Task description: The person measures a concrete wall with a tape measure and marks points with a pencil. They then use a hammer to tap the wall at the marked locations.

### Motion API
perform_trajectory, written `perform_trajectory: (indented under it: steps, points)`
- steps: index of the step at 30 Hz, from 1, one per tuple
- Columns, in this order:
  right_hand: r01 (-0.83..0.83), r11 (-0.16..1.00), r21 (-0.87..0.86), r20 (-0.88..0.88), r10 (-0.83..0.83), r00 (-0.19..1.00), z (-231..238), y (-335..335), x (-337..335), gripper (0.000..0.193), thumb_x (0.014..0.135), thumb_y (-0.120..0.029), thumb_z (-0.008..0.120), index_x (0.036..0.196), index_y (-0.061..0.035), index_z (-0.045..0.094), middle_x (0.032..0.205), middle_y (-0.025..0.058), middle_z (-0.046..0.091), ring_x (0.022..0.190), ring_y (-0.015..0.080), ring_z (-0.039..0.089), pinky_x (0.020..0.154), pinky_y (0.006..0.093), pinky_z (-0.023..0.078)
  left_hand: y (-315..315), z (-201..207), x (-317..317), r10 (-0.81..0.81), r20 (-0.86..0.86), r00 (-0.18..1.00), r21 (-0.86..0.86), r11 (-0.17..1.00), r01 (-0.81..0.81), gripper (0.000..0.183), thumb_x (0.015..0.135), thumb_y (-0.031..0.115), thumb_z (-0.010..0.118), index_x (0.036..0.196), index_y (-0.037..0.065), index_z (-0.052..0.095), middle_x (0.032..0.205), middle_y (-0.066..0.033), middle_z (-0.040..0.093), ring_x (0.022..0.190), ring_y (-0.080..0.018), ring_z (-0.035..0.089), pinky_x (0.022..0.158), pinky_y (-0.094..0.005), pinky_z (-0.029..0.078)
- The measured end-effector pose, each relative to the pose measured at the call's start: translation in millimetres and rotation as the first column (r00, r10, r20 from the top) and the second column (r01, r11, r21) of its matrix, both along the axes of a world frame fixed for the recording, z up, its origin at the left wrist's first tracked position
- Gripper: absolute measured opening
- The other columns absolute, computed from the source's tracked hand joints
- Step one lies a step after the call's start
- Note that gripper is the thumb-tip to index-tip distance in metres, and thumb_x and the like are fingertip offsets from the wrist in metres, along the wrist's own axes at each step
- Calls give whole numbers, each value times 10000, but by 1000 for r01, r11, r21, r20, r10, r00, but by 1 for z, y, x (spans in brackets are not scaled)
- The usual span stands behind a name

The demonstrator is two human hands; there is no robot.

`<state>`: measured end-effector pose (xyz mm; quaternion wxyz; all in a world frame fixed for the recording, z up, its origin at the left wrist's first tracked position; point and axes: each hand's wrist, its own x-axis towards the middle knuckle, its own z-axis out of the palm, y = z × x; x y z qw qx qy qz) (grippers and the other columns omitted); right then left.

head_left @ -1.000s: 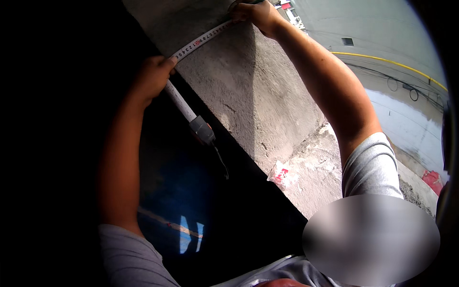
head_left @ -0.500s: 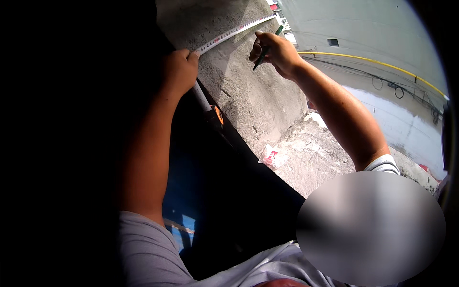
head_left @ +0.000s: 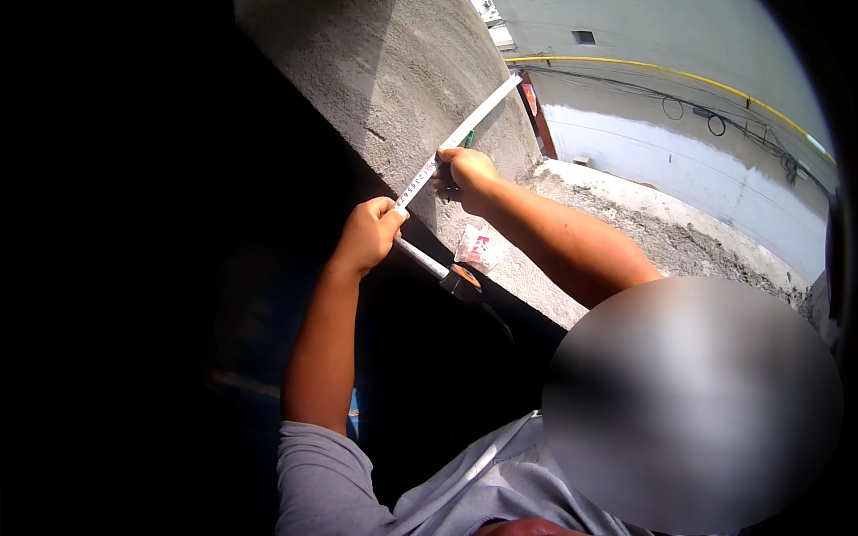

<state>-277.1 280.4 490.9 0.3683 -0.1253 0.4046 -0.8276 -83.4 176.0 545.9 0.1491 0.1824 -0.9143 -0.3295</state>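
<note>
My left hand is closed on the white tape blade of a tape measure, at the near edge of the rough concrete ledge. From there the blade runs across the concrete to the far edge, and bends down to its black and orange case, hanging over the dark side. My right hand is at the middle of the blade, fingertips against it. The green end of a pen sticks up from its closed fingers; the pen's tip is hidden.
A clear plastic packet with red print lies on the ledge below my right hand. Beyond the far edge are a pale wall, a yellow pipe and dark cables. Deep shadow fills the left side.
Both hands and the tape have come nearer along the ledge. The right hand has moved from above the concrete to the blade. The tape case has swung out below the edge.
</note>
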Motion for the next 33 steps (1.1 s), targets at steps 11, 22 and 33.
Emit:
perform_trajectory:
  steps: [11, 22, 33]
  points:
    - [-85, 958, 274, 80, 66, 995, -88, -20, -31, 271, 1078, -256, 593, 896, -70, 669, 734, 55, 636, 597, 192, 608, 560, 367, 500, -17, -104, 39, 232, -3, 973, 56, 971, -231, 178, 1055, 148, 632, 957, 3, 665, 696, -24, 585, 596, -115, 507, 555, -335, 418]
    - [-211, 837, 506, -189, 346, 919, -83, 21, -58, 401, 1074, -371, 603, 858, -39, 664, 741, 95, 669, 586, 210, 622, 550, 396, 502, -4, -106, 43, 281, 16, 960, -93, 956, -278, 215, 1046, 160, 614, 952, -21, 684, 687, -102, 575, 627, -168, 528, 606, -388, 440]
    - [239, 955, 176, -524, -115, 844, -101, 24, -87, 547, 1056, -510, 500, 906, -32, 719, 812, 94, 680, 816, 207, 637, 768, 385, 496, -8, -103, 57, 252, 208, 945, 420, 850, -319, 248, 1121, 204, 544, 947, 53, 635, 672, 52, 460, 495, -34, 361, 431, -238, 284]
